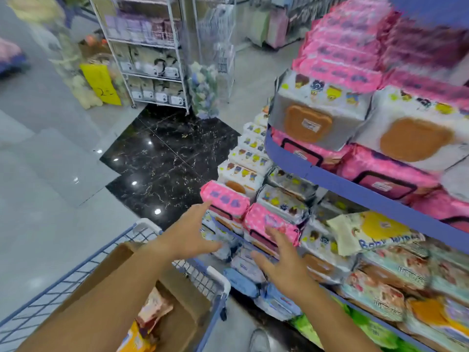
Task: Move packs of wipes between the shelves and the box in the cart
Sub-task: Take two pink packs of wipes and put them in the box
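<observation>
Upper shelf packs point(355, 41) blurred, labels unreadable

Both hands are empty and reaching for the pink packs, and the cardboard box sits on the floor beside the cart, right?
Not quite. The head view shows the cardboard box standing inside the cart, not on the floor beside it. The rest holds: the left hand and right hand are empty, reaching for the pink packs.

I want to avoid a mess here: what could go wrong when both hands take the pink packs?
The outer pink pack of wipes sits on top at the display's corner. The open left hand and right hand may knock it to the floor. The yellow baby wipes pack lies tilted on other packs and could slide off if bumped.
</observation>
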Demonstrator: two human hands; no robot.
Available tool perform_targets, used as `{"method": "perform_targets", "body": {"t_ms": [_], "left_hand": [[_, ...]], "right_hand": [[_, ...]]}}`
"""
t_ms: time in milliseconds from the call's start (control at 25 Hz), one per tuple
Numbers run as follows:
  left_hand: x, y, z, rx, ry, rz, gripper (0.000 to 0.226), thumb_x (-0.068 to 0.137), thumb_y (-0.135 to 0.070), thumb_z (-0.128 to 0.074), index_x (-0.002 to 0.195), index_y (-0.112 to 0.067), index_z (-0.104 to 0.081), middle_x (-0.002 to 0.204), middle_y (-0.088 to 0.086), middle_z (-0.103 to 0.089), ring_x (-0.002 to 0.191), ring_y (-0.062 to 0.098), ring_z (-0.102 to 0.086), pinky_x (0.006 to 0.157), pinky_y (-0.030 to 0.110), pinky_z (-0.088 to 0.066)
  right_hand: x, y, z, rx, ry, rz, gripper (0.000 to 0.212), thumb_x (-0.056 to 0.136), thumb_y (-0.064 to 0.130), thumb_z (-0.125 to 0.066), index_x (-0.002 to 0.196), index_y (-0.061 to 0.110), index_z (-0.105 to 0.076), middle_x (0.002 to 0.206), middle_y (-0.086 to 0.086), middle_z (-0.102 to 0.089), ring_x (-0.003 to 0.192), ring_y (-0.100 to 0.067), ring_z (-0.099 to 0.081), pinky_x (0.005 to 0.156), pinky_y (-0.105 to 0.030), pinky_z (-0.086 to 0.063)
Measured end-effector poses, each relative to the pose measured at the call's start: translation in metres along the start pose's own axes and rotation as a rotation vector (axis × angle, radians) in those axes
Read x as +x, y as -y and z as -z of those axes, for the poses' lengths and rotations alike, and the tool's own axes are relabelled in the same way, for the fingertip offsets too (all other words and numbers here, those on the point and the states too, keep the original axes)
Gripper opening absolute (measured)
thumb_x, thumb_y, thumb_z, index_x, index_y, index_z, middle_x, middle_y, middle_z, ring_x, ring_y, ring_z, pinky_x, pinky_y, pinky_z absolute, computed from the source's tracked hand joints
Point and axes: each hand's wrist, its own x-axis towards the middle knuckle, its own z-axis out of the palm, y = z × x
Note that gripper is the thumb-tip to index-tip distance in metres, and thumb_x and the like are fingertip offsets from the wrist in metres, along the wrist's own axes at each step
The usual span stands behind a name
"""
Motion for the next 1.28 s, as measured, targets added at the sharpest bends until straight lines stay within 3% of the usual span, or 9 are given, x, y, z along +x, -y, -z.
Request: {"method": "perform_targets", "body": {"t_ms": [120, 400, 560, 680, 800, 960, 1080, 1200, 1280], "left_hand": [[0.078, 0.007, -0.009, 0.211, 0.023, -0.015, 0.117, 0.073, -0.053, -0.08, 0.163, -0.024, -0.011, 0.169, -0.004, -0.017, 0.155, 0.018, -0.019, 0.124, 0.035, -0.025], [0.187, 0.022, -0.022, 0.788, 0.097, -0.246, 0.118, 0.064, -0.067, -0.079, 0.159, -0.024, -0.025, 0.16, 0.002, -0.027, 0.146, 0.027, -0.028, 0.121, 0.041, -0.026], [0.215, 0.049, -0.029, 1.111, -0.069, -0.397, 0.099, 0.067, -0.05, -0.08, 0.151, -0.025, -0.034, 0.149, 0.005, -0.041, 0.136, 0.027, -0.04, 0.113, 0.043, -0.034], [0.215, 0.043, -0.023, 1.152, -0.107, -0.405, 0.086, 0.068, -0.069, -0.067, 0.138, -0.022, -0.048, 0.135, 0.004, -0.052, 0.118, 0.027, -0.053, 0.106, 0.044, -0.041], [0.177, 0.042, 0.0, 0.851, -0.114, -0.242, 0.08, 0.063, -0.073, -0.073, 0.12, -0.019, -0.053, 0.109, 0.003, -0.049, 0.084, 0.022, -0.057, 0.08, 0.039, -0.053], [0.077, 0.061, 0.034, 0.163, -0.252, 0.033, 0.055, 0.056, -0.049, -0.089, 0.085, -0.019, -0.054, 0.082, -0.002, -0.058, 0.061, 0.019, -0.059, 0.053, 0.038, -0.05], [-0.012, 0.089, 0.031, -0.307, -0.379, 0.285, 0.05, 0.057, -0.031, -0.097, 0.097, -0.024, -0.069, 0.083, -0.006, -0.076, 0.069, 0.006, -0.074, 0.056, 0.02, -0.057], [-0.095, 0.134, 0.016, -0.591, -0.56, 0.494, 0.051, 0.057, -0.028, -0.098, 0.102, -0.025, -0.074, 0.092, -0.004, -0.08, 0.083, 0.019, -0.078, 0.076, 0.039, -0.063], [-0.149, 0.162, 0.005, -0.685, -0.645, 0.613, 0.036, 0.069, -0.018, -0.092, 0.1, -0.021, -0.075, 0.088, -0.004, -0.081, 0.077, 0.016, -0.078, 0.069, 0.035, -0.063]], "right_hand": [[0.06, -0.035, 0.021, -0.15, -0.029, 0.045, 0.088, 0.084, 0.068, -0.059, 0.158, 0.032, -0.024, 0.161, 0.01, -0.027, 0.148, -0.015, -0.029, 0.12, -0.038, -0.03], [0.13, -0.079, 0.021, -0.476, -0.066, 0.109, 0.097, 0.076, 0.072, -0.067, 0.154, 0.03, -0.028, 0.151, 0.009, -0.039, 0.141, -0.017, -0.036, 0.117, -0.034, -0.03], [0.139, -0.092, 0.004, -0.775, -0.147, 0.156, 0.106, 0.073, 0.057, -0.08, 0.155, 0.019, -0.025, 0.152, -0.001, -0.038, 0.141, -0.024, -0.036, 0.12, -0.036, -0.024], [0.138, -0.086, 0.004, -0.733, -0.152, 0.11, 0.1, 0.072, 0.056, -0.079, 0.152, 0.024, -0.029, 0.147, 0.004, -0.042, 0.135, -0.021, -0.038, 0.114, -0.036, -0.033], [0.121, -0.069, 0.011, -0.278, -0.203, 0.0, 0.076, 0.063, 0.054, -0.088, 0.127, 0.044, -0.048, 0.119, 0.016, -0.056, 0.107, -0.007, -0.057, 0.086, -0.032, -0.054], [0.091, -0.028, 0.001, 0.254, -0.127, -0.114, 0.06, 0.059, 0.031, -0.097, 0.107, 0.036, -0.062, 0.091, 0.014, -0.075, 0.076, -0.001, -0.072, 0.058, -0.019, -0.058], [0.072, 0.013, -0.035, 0.368, 0.029, -0.093, 0.053, 0.061, 0.027, -0.094, 0.107, 0.027, -0.068, 0.09, 0.011, -0.079, 0.078, -0.009, -0.076, 0.059, -0.022, -0.059], [0.059, 0.044, -0.09, 0.389, 0.227, -0.084, 0.054, 0.063, 0.023, -0.093, 0.111, 0.023, -0.069, 0.095, 0.004, -0.08, 0.085, -0.015, -0.077, 0.069, -0.031, -0.063], [0.05, 0.056, -0.131, 0.38, 0.365, -0.071, 0.053, 0.065, 0.018, -0.092, 0.112, 0.022, -0.068, 0.097, 0.003, -0.08, 0.086, -0.017, -0.078, 0.07, -0.032, -0.063]]}}
